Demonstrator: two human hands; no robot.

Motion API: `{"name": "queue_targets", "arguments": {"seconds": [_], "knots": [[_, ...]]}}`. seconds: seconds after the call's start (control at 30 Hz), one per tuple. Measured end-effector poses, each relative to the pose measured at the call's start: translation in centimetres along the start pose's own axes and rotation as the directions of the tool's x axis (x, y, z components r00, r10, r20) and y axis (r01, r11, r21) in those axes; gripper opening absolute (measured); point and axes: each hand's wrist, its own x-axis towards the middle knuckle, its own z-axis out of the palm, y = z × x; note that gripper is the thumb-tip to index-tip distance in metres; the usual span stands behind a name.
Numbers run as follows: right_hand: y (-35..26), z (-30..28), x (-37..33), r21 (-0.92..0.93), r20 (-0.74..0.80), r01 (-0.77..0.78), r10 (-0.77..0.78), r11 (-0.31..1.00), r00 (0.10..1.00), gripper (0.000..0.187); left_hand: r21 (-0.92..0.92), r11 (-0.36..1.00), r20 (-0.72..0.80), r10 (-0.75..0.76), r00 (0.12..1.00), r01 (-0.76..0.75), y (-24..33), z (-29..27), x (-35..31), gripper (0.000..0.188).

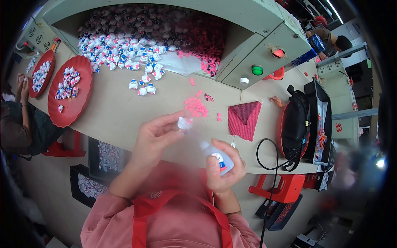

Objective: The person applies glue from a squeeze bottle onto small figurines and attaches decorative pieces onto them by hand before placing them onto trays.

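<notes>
Between the thumb and fingers of my left hand [154, 134] is a small white cat-like figurine [185, 124] with a pink spot. My right hand [226, 167] grips a translucent squeeze bottle [221, 159] with a blue and red label, its narrow tip tilted up toward the figurine but apart from it. Just beyond my hands, a pile of small pink pieces [196, 107] lies on the table [161, 101]. A few finished-looking white and blue figurines [142, 84] stand farther back, left of the pink pieces.
A grey-green cabinet [248, 53] holds heaped figurines and pink pieces. Red scalloped trays [51, 103] stand at left, near another person's hands [23, 84]. A folded pink cloth [245, 120], black bag [294, 124] and cable [276, 182] lie right. A red stool [281, 188] stands below the table.
</notes>
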Motion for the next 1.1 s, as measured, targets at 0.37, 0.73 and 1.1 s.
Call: {"name": "queue_targets", "arguments": {"seconds": [0.37,0.73,1.1], "knots": [[6.7,-3.8,2.1,0.433,0.160,-0.526,0.512,0.732,0.844,0.017,-0.022,0.999,0.039,-0.039,0.998,0.040,-2.5,0.4,1.3,0.040],[11.1,-3.5,3.3,-0.634,-0.140,-0.283,0.253,0.720,0.957,0.019,0.049,0.994,0.086,-0.100,0.991,0.096,-4.4,1.6,1.7,0.038],[5.8,-3.7,3.7,-0.049,0.327,-0.192,0.197,0.980,0.924,0.010,0.109,0.975,0.130,-0.208,0.969,0.194,-5.9,2.8,2.5,0.035]]}}
